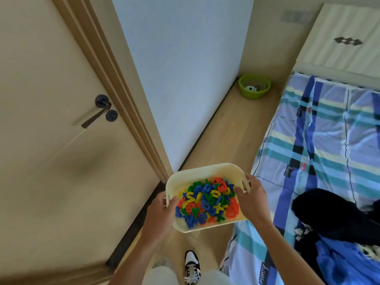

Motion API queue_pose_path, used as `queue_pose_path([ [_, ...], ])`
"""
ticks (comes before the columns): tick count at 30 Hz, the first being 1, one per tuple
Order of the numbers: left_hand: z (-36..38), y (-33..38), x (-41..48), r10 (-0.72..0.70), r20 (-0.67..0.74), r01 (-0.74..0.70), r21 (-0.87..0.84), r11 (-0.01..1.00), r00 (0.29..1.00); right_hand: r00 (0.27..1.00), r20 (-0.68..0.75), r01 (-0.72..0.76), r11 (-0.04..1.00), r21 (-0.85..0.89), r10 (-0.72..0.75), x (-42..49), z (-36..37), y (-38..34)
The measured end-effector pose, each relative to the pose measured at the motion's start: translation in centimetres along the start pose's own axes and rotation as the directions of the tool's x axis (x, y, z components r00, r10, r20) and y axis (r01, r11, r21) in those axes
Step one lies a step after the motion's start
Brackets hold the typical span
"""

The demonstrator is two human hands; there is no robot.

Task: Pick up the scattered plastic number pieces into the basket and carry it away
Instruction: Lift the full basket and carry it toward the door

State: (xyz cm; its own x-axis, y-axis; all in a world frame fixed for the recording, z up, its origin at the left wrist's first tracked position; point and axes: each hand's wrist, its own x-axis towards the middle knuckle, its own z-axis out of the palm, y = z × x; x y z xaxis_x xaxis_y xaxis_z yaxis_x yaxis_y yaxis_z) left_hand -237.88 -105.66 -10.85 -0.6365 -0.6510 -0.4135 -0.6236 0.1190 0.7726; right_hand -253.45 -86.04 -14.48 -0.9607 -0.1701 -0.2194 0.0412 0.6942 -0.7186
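- Sneaker (191,264) below; left hand (162,210) and right hand (254,200) grip the cream basket (205,170) by its end handles, midair beside the bed (329,130).
- Number pieces (207,202) heaped inside: likely light, rigid, loose; keep level.

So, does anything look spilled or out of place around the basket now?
Nothing is spilled. The number pieces all lie inside the basket, which the left hand and the right hand hold by its side handles. No piece shows on the floor. Only a dark garment lies crumpled on the bed.
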Motion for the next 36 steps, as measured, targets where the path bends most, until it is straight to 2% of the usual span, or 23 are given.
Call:
queue_pose_path([
  [5,0.8,3.1,8.9,-0.063,0.074,0.063,-0.006,0.998,0.995,0.998,0.029,-0.052,0.996,-0.076,0.054,8.9,1.9,-2.6],
  [13,5.2,4.6,25.0,-0.217,0.232,0.241,-0.082,0.967,0.948,0.99,0.044,-0.128,0.981,-0.144,0.136,23.1,7.2,-3.8],
  [21,11.2,3.3,36.9,-0.404,0.226,0.425,-0.048,0.904,0.886,0.973,0.153,-0.141,0.968,-0.21,0.175,34.7,13.5,-2.0],
  [29,19.8,-6.2,45.4,-0.647,0.13,0.657,-0.067,0.751,0.752,0.917,0.355,-0.063,0.945,-0.322,0.182,43.9,23.1,5.6],
  [36,27.8,-18.3,53.2,-0.76,0.077,0.756,-0.207,0.621,0.645,0.839,0.535,0.16,0.895,-0.417,0.099,51.8,35.4,14.6],
])
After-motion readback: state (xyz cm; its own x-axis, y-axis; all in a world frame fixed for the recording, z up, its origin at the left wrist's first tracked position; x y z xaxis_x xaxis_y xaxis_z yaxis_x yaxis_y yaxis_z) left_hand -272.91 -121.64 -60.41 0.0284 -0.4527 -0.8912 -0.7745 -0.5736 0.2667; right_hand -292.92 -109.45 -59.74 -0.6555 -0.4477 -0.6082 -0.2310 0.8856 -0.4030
